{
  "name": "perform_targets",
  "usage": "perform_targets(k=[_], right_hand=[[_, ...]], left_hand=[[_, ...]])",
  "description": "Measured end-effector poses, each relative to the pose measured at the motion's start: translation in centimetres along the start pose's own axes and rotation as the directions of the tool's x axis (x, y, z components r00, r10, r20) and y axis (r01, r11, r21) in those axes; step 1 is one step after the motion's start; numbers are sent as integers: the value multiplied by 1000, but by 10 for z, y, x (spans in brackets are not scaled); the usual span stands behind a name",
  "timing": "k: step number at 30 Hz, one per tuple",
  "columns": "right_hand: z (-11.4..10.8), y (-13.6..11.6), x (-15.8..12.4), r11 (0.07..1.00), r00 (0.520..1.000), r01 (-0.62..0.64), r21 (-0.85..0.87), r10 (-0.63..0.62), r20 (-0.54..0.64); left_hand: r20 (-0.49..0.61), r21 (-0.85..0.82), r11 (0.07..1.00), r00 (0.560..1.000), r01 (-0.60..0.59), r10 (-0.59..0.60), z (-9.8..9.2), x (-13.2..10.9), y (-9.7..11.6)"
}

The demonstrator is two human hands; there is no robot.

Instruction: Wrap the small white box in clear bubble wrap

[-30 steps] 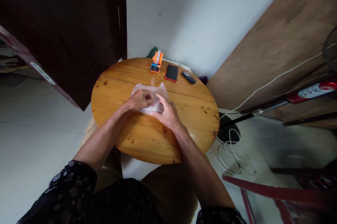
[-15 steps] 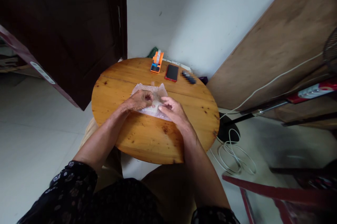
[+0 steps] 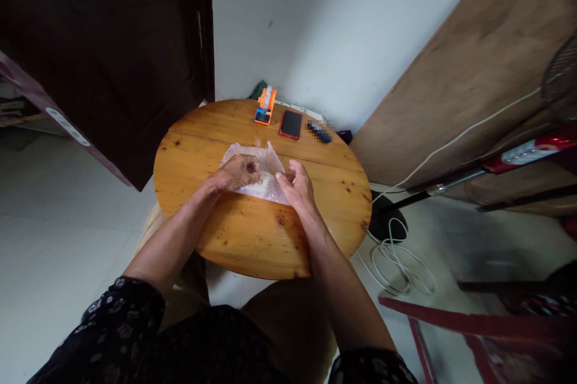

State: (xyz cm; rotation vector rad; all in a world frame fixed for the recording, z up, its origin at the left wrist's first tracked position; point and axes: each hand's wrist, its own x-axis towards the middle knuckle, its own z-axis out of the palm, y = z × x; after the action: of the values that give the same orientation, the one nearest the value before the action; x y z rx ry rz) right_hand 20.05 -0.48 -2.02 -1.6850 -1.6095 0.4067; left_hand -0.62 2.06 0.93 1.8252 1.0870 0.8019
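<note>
A sheet of clear bubble wrap (image 3: 273,192) lies on the round wooden table (image 3: 243,237), its far right corner raised to a point. Over its left part, my left hand (image 3: 241,172) is closed, the thumb and fingers pinched together on the wrap. My right hand (image 3: 298,185) is at the right edge, thumb and fingertips closed on the folded side of the sheet. Something pale shows between the hands, at the middle of the wrap; I cannot make out what it is.
Along the table's far side stand an orange and blue tape dispenser (image 3: 265,106), a red-edged phone (image 3: 291,124) and a blurred dark object (image 3: 319,131). A coiled white cable (image 3: 396,258) lies on the floor to the right, near a red chair frame (image 3: 451,315).
My right hand has moved slightly right and up, and the wrap's right side has been drawn up into a slanted fold. My left hand has stayed nearly in place.
</note>
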Motion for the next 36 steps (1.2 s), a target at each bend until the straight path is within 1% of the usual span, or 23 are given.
perform_targets(k=[2,5,11,15,20,24,27,31,33,34,35,36], right_hand=[[-1,1,1,999,998,-44,-30,45,37],[-4,0,1,996,994,-57,-64,63,88],[-12,0,1,996,994,-84,-29,86,67],[-17,0,2,995,993,-77,-62,82,82],[-22,-1,1,991,985,-109,-84,119,127],[-23,0,1,992,984,-97,-81,108,144],[-22,5,3,992,986,-92,-92,104,129],[-22,10,5,993,988,-66,-93,78,133],[-24,7,3,990,991,-69,-123,82,108],[-26,3,2,989,996,-59,-139,68,62],[-28,-3,-1,988,1000,-28,-151,28,-2],[-30,-10,-5,987,997,26,-159,-38,-72]], left_hand=[[-9,-10,1000,1000,5,-6,1,-1,2],[-8,-21,1000,1000,12,-12,1,-2,2],[-18,-19,999,999,26,-26,1,-4,2],[-21,-4,1000,1000,19,-19,1,-4,3],[-6,19,999,1000,30,-30,-1,-4,4],[-2,38,999,1000,14,-14,-1,-4,1],[-12,17,1000,1000,-1,1,-1,-3,-1],[11,-13,1000,1000,25,-25,-2,-3,0],[29,-44,998,998,49,-48,-3,-4,1],[37,-61,996,998,58,-56,-3,-4,2],[44,-76,995,997,63,-60,-3,-3,2],[46,-88,994,997,66,-62,-4,-3,1]])
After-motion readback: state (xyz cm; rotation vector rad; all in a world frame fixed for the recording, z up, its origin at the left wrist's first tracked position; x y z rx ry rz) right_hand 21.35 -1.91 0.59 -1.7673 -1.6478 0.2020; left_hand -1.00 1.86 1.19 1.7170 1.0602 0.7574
